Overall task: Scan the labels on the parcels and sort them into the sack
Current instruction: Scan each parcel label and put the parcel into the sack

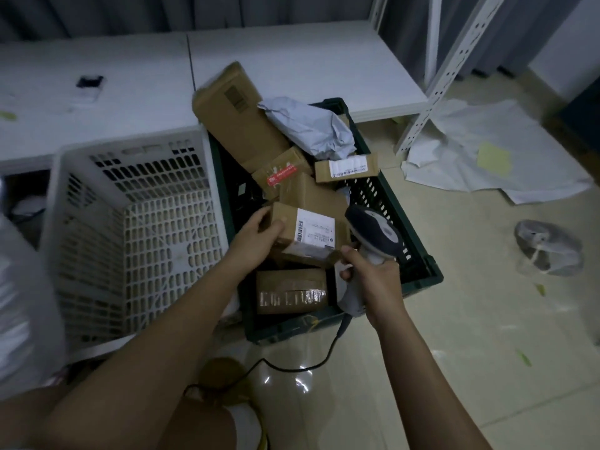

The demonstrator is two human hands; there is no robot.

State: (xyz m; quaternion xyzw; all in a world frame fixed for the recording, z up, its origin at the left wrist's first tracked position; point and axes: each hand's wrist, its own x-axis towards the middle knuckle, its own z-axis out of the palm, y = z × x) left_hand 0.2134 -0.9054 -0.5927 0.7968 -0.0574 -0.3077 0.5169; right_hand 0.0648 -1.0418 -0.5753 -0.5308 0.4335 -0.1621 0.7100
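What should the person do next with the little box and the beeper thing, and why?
Probably aim the scanner at the white label and press the trigger. The left hand holds the small box label-up, and the right hand grips the scanner right beside it.

Looks like a small parcel-sorting / stockroom setup, not a home. Evidence: dark green slotted crate (418, 267) on the floor, stuffed with cardboard parcels (240, 125) carrying printed barcode shipping labels, plus 1 grey poly mailer (311, 128). Corded handheld barcode scanner (373, 235) in use over it. White perforated plastic bin (130, 222) just beside the crate. Low white worktables (292, 66) behind, white slotted-angle steel racking uprights (454, 69) at the right. Glossy tiled floor (487, 352) littered with crumpled white wrapping sheets (454, 151) and scraps. Dim light, grey curtain (97, 14) along the back.
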